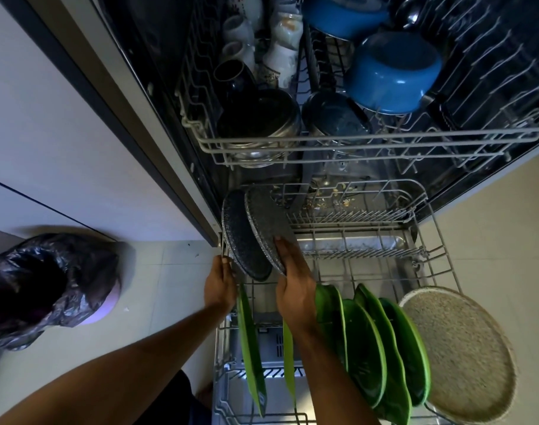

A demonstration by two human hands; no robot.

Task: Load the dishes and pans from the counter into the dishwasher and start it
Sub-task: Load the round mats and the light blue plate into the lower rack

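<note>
At the far left corner of the pulled-out lower rack (442, 240), the right hand (294, 286) grips an upright grey speckled plate (268, 222). Just beside it, the left hand (220, 283) grips a dark plate (240, 237). Green plates (366, 348) stand nearer the front edge. A bagged bin (47, 286) sits on pale floor tiles (170, 286).

Arms extended — right hand (294, 283) gripping, left hand (220, 283) curled.

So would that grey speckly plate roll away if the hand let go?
Possibly: the grey speckly plate is round and stands on edge, so it could roll or tip unless the rack wires catch it. It looks stiff and thick-rimmed, so probably fairly heavy. The right hand grips its rim, suggesting it needs steadying.
</note>
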